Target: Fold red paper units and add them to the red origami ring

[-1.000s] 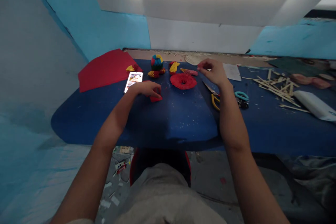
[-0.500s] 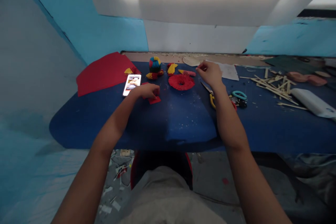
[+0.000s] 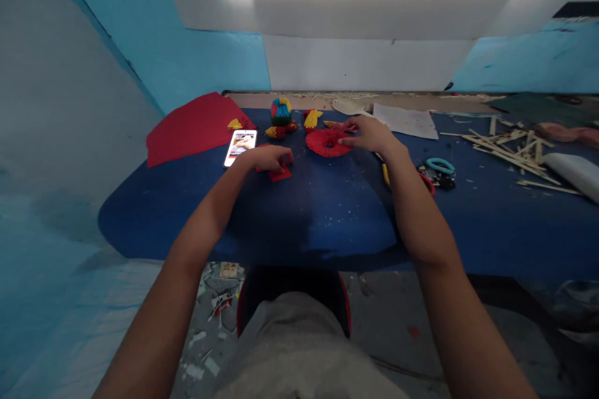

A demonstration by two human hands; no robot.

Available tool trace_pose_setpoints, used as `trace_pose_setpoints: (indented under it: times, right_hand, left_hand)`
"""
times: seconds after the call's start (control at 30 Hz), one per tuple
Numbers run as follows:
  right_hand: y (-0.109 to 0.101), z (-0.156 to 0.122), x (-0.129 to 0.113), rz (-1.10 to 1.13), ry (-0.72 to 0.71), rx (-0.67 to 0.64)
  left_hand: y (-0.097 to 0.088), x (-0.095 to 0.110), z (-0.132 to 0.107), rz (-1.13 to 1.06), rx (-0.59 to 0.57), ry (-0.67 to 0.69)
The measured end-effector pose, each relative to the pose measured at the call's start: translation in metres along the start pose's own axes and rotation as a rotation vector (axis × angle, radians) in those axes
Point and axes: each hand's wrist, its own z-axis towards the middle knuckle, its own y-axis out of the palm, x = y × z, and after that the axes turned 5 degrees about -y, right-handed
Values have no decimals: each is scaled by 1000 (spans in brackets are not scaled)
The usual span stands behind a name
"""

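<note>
"Since the right hand (image 3: 372, 134) stood clear of the red ring (image 3: 322, 144) a second ago, what entry does it take now?"

"Right hand, one: moved left, fingertips at the ring's near-right portion. Thumb and finger, drawn together earlier, now parted; whether they grip the ring, I cannot tell."

"And the left hand (image 3: 272, 159)?"

"Left hand, one: place unchanged, fingers bent down over small red paper pieces (image 3: 281, 175), which show beneath and just in front of it. Pinching or only pressing: cannot tell."

"Items about the left hand?"

"Phone (image 3: 240, 148), lit screen, just to its left. Large red sheet (image 3: 194, 128), farther left and beyond. Multicoloured ball (image 3: 281, 112), directly beyond, with yellow-and-red pieces (image 3: 281, 131) between ball and hand. The ring lies to its right, between both hands."

"Items about the right hand?"

"White paper (image 3: 405, 121), beyond and to the right, more of it exposed than a second ago. Scissors (image 3: 386, 174), nearer the body, under the forearm; yellow handle partly visible, blades now mostly covered. Blue-handled tool (image 3: 440, 166), right of the forearm. Wooden sticks (image 3: 510, 156), loose heap, well to the right."

"Surface?"

"Blue table (image 3: 346, 218), one, bare stretch in front of both hands, pale specks on it."
</note>
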Motion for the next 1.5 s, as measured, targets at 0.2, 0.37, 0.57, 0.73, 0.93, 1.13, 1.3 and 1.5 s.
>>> trace_pose_setpoints:
  times: [0.2,0.37,0.57,0.73,0.93,1.13,1.3,1.5]
  right_hand:
    - [1,0,-2,-57,63,15]
    - [-6,-6,-20,-98,21,22]
    - [-16,-10,-29,-88,49,83]
    - [-21,-9,-24,-2,62,241]
    - [-2,-9,-43,165,-407,303]
    - [17,-7,-65,66,-667,291]
    - [15,-7,-64,120,-664,324]
    - [21,-7,-61,171,-659,232]
  left_hand:
    - [1,-3,0,168,-1,-8]
    - [0,0,0,299,3,59]
    - [5,-1,8,-26,152,198]
    - [13,5,15,-461,235,155]
    - [16,17,15,-1104,321,45]
    - [7,13,12,-1382,329,48]
    - [7,17,9,-1291,299,104]
    - [16,15,16,-900,436,285]
